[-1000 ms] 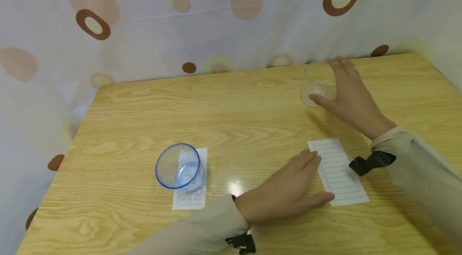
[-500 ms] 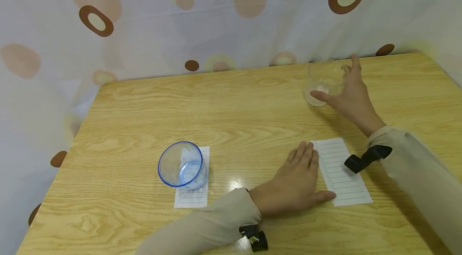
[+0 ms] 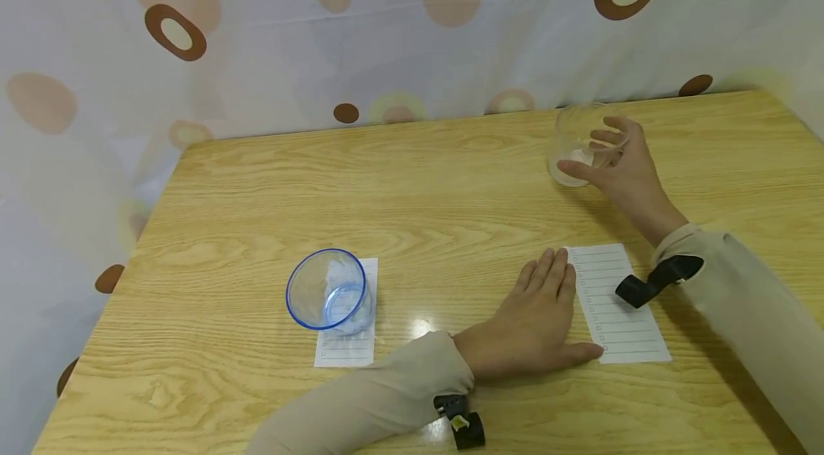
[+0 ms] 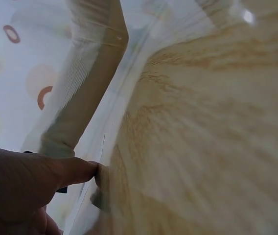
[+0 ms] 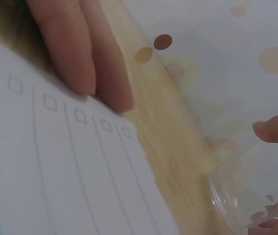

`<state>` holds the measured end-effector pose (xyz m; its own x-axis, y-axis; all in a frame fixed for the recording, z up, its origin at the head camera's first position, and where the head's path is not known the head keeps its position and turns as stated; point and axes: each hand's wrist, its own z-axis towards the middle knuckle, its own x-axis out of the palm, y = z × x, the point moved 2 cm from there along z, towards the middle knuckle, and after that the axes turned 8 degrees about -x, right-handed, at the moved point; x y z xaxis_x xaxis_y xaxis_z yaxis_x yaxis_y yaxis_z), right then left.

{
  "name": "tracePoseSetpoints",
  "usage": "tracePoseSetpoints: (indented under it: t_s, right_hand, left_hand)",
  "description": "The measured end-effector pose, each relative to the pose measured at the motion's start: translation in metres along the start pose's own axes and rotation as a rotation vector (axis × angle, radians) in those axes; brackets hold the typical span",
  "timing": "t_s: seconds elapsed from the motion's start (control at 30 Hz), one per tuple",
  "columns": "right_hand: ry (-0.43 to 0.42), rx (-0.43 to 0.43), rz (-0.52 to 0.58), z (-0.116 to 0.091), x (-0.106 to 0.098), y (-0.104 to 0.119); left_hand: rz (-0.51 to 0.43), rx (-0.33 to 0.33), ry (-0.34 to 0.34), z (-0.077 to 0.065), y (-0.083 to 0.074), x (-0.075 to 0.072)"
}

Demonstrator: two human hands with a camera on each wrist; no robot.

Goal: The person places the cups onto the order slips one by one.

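Observation:
My right hand grips a clear drinking glass at the back right of the table, thumb on the near side and fingers behind. The right wrist view shows the thumb against the clear wall of this glass. My left hand lies with straight fingers along the left edge of a lined white paper sheet, fingertips at its top corner and thumb tip at its lower corner. On the left, a blue-rimmed glass stands on a second lined sheet.
The wood-grain table ends at a patterned cloth backdrop close behind the clear glass. My right forearm passes over the right side of the table, its black wrist strap above the right sheet.
My right fingers, spread at the clear glass's side before, have closed round it. My left hand has turned so its fingers point away from me, and settled along the sheet's edge.

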<state>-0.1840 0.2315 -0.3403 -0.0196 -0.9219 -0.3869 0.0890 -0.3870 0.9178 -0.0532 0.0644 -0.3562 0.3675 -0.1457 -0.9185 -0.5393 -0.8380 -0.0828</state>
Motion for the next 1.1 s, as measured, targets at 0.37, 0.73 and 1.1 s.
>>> tracePoseSetpoints:
  t_s: [0.37, 0.73, 1.1]
  right_hand:
    - [-0.043, -0.005, -0.034, -0.008, -0.004, -0.004]
    - [-0.048, -0.072, -0.102, -0.032, -0.014, -0.003]
    - [-0.056, -0.086, -0.147, -0.058, -0.03, -0.002]
  left_hand:
    - [-0.023, 0.005, 0.011, 0.0, 0.0, 0.004]
    - [0.059, 0.015, 0.035, 0.005, -0.001, 0.007]
    - [0.13, 0.055, 0.025, 0.007, -0.002, 0.005]
